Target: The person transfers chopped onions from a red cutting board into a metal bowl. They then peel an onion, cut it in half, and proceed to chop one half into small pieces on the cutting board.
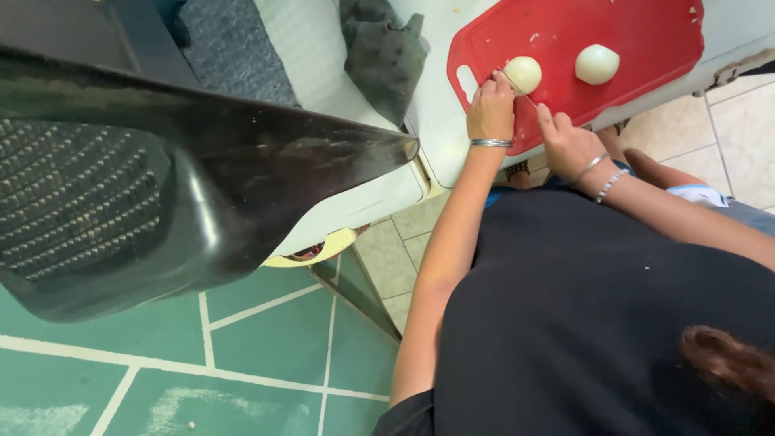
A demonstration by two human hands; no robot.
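step in hand: cutting peeled onion (523, 73) on red cutting board (565, 56), upper right of frame. left hand (491, 109) curled, fingertips pinching onion. right hand (567, 144) closed on thin knife (517, 87). second onion (596, 64) apart, right. next move likely needs steady grip, fingertips clear of blade.

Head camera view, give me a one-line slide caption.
Left hand steadies a peeled onion on a red cutting board while right hand holds a knife; second onion beside.
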